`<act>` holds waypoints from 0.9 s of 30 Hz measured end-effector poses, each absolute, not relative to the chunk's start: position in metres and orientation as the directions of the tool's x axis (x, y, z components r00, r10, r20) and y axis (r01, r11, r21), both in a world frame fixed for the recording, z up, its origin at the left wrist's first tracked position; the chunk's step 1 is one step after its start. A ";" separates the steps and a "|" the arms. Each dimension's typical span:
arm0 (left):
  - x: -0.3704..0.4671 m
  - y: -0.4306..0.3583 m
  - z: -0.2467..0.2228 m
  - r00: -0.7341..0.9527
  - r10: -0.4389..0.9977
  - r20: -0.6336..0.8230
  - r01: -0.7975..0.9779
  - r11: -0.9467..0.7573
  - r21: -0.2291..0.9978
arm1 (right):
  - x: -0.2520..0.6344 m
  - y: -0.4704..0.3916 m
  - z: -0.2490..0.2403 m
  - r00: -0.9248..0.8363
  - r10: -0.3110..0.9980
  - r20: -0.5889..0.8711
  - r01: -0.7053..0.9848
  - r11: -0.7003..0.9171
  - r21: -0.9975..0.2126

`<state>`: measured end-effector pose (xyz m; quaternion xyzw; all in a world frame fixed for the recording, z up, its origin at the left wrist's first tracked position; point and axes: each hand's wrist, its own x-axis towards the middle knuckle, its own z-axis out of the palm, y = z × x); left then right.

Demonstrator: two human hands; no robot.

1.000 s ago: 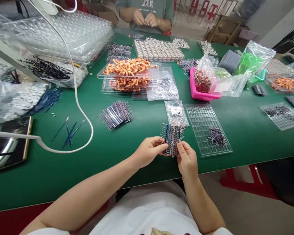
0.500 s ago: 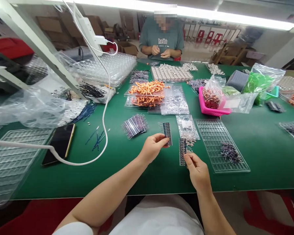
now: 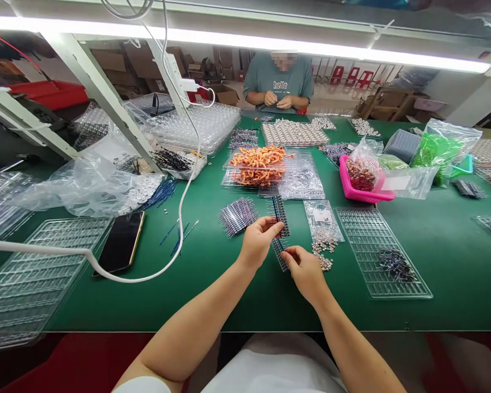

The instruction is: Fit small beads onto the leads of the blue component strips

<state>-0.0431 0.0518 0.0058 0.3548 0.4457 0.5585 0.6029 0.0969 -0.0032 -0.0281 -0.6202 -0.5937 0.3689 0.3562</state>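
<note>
My left hand (image 3: pixel 258 239) pinches a dark strip with thin pins (image 3: pixel 281 214) above the green table (image 3: pixel 237 297). Just below and to the right, my right hand (image 3: pixel 305 268) grips a second dark strip (image 3: pixel 279 255) by its edge, and the two strips nearly meet or overlap. A pile of similar strips (image 3: pixel 238 216) lies left of my left hand. Small pale round parts (image 3: pixel 324 248) are scattered right of my right hand, below a clear labelled bag (image 3: pixel 322 215).
A clear ribbed tray (image 3: pixel 364 240) with dark parts lies at the right. Orange pieces (image 3: pixel 259 158) fill trays behind my hands. A pink basket (image 3: pixel 362 194) stands back right. A phone (image 3: pixel 120 243) and a white cable (image 3: pixel 184 191) are at left. A person (image 3: pixel 280 82) sits opposite.
My right hand has moved left with its strip, bringing it up to the strip in my left hand. The camera view has tilted up and shifted a little.
</note>
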 end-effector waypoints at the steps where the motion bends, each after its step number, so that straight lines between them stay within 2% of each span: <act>1: -0.043 0.051 0.007 -0.015 0.989 -0.144 -0.356 0.130 0.926 | 0.095 -0.002 -0.029 0.023 0.998 -0.050 0.479 -0.055 -0.876; 4: -0.042 0.048 0.009 0.017 0.988 -0.155 -0.348 0.151 0.925 | 0.093 -0.003 -0.031 -0.018 0.998 -0.062 0.522 -0.044 -0.852; 9: -0.039 0.042 0.010 0.115 0.979 -0.165 -0.319 0.194 0.928 | 0.113 -0.018 -0.024 -0.065 0.989 0.136 0.681 0.143 -0.718; 11: -0.035 0.038 0.009 0.175 0.970 -0.168 -0.311 0.216 0.926 | 0.130 -0.028 -0.018 -0.041 0.984 0.175 0.678 0.156 -0.718; 14: -0.026 0.025 0.005 0.289 0.940 -0.180 -0.298 0.267 0.917 | 0.156 -0.045 -0.008 0.090 0.984 0.151 0.572 0.073 -0.817; 19: -0.010 -0.004 -0.003 0.528 0.826 -0.198 -0.114 0.300 0.947 | 0.178 -0.065 -0.011 0.305 0.952 0.020 0.207 -0.046 -0.977; 23: -0.004 -0.015 -0.007 0.578 0.787 -0.213 0.073 0.210 0.975 | 0.178 -0.071 -0.026 0.331 0.944 0.000 -0.018 0.006 -1.000; 27: -0.002 -0.015 -0.013 0.591 0.768 -0.248 0.081 0.249 0.965 | 0.178 -0.074 -0.031 0.317 0.949 0.005 -0.042 0.019 -0.999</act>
